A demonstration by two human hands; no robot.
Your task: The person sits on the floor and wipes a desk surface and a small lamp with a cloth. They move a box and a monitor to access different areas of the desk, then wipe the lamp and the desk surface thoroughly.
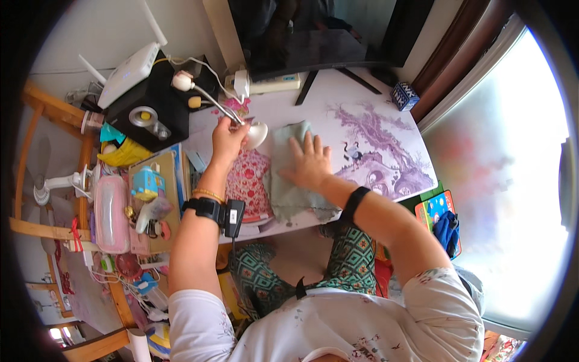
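Observation:
My left hand (227, 143) is closed round the bendy metal neck of a small white gooseneck lamp (258, 136), close to its round white end. The lamp's other end, a rounded white piece, reaches up and left toward the black speaker. On the desk, my right hand (312, 161) lies flat with its fingers spread over a grey-green cloth (289, 196). Beside the cloth, under my left wrist, is a red-and-white patterned cloth or pad (248, 184), partly hidden by my arm.
A monitor (319, 36) stands at the back of the printed desk (386, 142), with a small blue box (404, 96) near its right foot. At left are a black speaker (148, 111), a white router (129, 75), a pink case (112, 214) and a toy-like blue object (148, 182).

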